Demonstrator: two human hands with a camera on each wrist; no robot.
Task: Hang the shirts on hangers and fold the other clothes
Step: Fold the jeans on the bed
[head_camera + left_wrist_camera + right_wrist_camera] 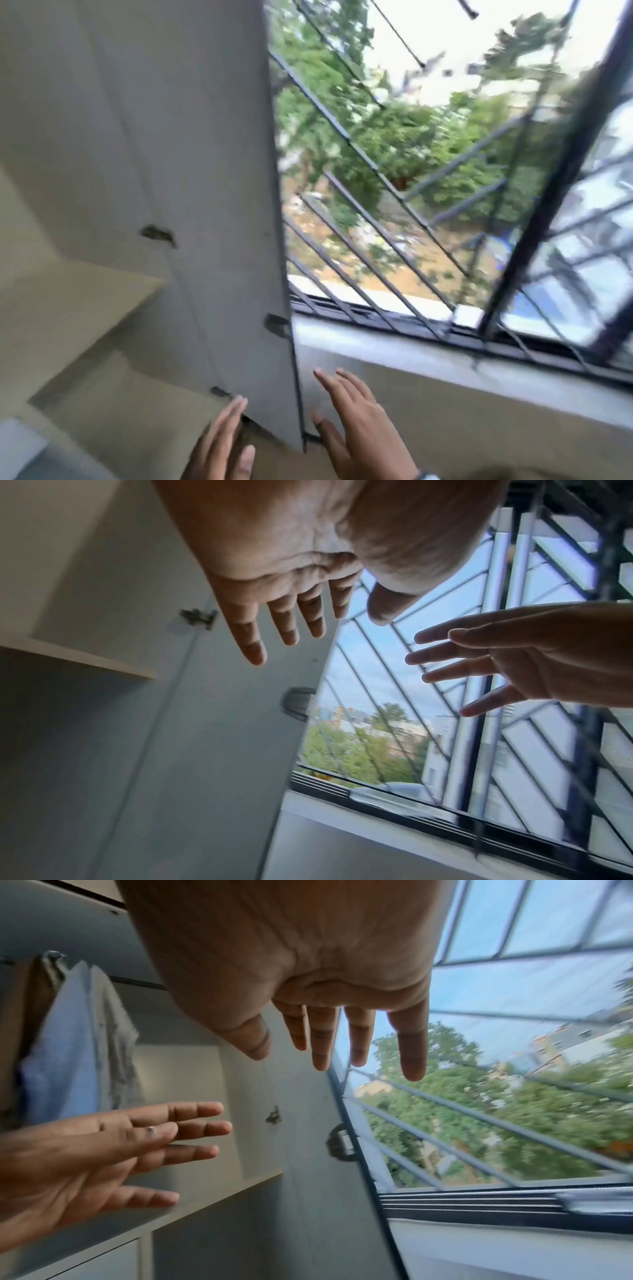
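While both hands are spread and hold nothing | left hand and right hand flank the edge of the open pale grey wardrobe door | task thing: light blue shirt hanging on the wardrobe rail at the opening's upper left | advice: swing the door wide before reaching in | obstacles: door edge, black-barred window grille close beside it.

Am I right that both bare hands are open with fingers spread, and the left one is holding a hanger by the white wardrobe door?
Not quite. The left hand holds nothing; the right wrist view shows its fingers straight and empty. The right hand is open too, beside the white wardrobe door.
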